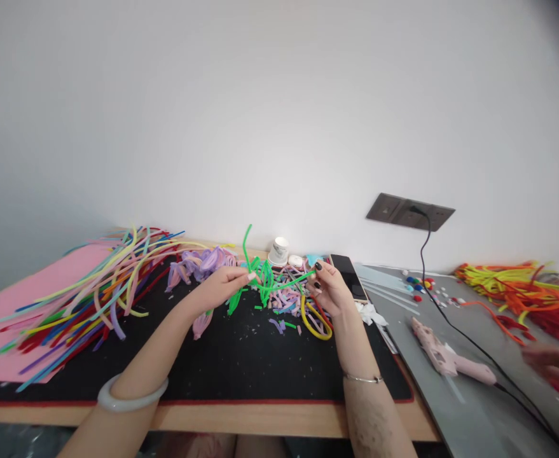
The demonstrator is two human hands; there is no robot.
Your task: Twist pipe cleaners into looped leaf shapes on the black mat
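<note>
Between my two hands runs a bright green pipe cleaner (286, 282), held above the black mat. Thumb and fingers of my left hand (229, 283) pinch it near a bend, where one end sticks up. My right hand (329, 286) pinches the other end between thumb and fingertips. Just behind lie green looped pipe cleaners (266, 280), partly hidden by the left fingers. Below the right hand is a yellow pipe cleaner scissor-handle-like loop (315, 321). Short pastel pipe cleaner pieces (283, 299) are heaped behind the hands.
Many coloured pipe cleaners (112, 280) spread over pink sheets (2, 331) at left. A paper cup (278, 250) and a phone (348, 277) stand near the wall. Right, a pink glue gun (446, 356) with a black cord lies on a grey board; another person's hand (553, 362) shows there.
</note>
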